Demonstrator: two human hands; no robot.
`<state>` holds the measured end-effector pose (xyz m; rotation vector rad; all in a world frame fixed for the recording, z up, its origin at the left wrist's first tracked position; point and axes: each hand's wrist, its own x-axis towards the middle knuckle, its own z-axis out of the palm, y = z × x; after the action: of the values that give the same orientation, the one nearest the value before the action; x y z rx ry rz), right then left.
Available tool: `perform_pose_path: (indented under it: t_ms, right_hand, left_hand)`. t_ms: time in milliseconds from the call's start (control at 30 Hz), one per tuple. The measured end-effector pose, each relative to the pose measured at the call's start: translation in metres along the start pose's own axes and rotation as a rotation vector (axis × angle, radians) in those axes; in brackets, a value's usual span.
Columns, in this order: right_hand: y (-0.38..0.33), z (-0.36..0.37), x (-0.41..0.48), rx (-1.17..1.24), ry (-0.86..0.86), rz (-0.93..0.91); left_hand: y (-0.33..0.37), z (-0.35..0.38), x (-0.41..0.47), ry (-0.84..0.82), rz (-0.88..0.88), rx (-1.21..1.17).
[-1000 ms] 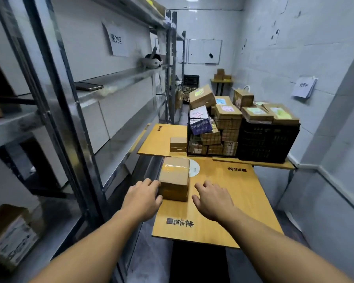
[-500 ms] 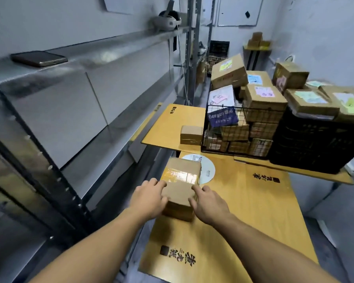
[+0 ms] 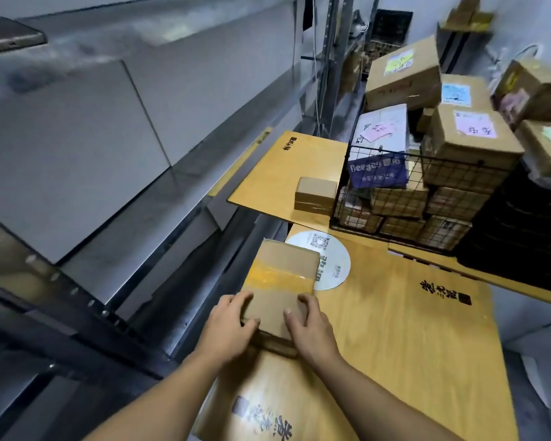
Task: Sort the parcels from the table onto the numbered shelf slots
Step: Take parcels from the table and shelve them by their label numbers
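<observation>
At the left edge of the table (image 3: 411, 345), the left hand (image 3: 226, 329) and right hand (image 3: 312, 332), apart from it a second ago, now clasp the near end of the taped box (image 3: 280, 275); pickup has begun, shelf (image 3: 185, 205) next, I'd guess

My left hand (image 3: 226, 329) and right hand (image 3: 312, 329), a second ago hovering open either side of the taped cardboard parcel (image 3: 283, 272), have closed in and now grip its near end.

Two hands (image 3: 226, 329) (image 3: 312, 332), two loose parcels (image 3: 283, 275) (image 3: 315, 194), one wire basket (image 3: 427, 156), one black crate (image 3: 522, 237), one white disc (image 3: 334, 262).
</observation>
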<state>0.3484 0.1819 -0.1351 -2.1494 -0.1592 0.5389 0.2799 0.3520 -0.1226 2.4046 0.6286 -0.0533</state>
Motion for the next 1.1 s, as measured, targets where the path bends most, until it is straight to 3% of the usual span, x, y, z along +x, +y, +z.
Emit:
perform_pose_path:
  t_ms: [333,533,600,733,933,1100]
  right_hand:
    - [-0.025,0.01,-0.044,0.257,0.037,-0.134]
    - [-0.039,0.007,-0.104,0.42,0.016,-0.244]
    - [-0.041,0.006,-0.129,0.459,-0.027,-0.286]
    - [-0.043,0.007,-0.183,0.445,-0.082,-0.387]
    - [-0.046,0.0,-0.246,0.494,-0.227,-0.49]
    - [-0.051,0.004,-0.291,0.501,-0.308,-0.527]
  left_hand:
    - [0.004,-0.037,-0.068,0.286,0.126,-0.26]
    - [-0.007,-0.068,-0.135,0.507,0.071,-0.559]
    - [-0.016,-0.075,-0.163,0.556,0.042,-0.514]
    - [-0.032,-0.078,-0.218,0.559,0.021,-0.472]
    - [-0.041,-0.085,-0.297,0.428,0.018,-0.897]
    - [-0.038,-0.086,-0.347,0.491,0.086,-1.067]
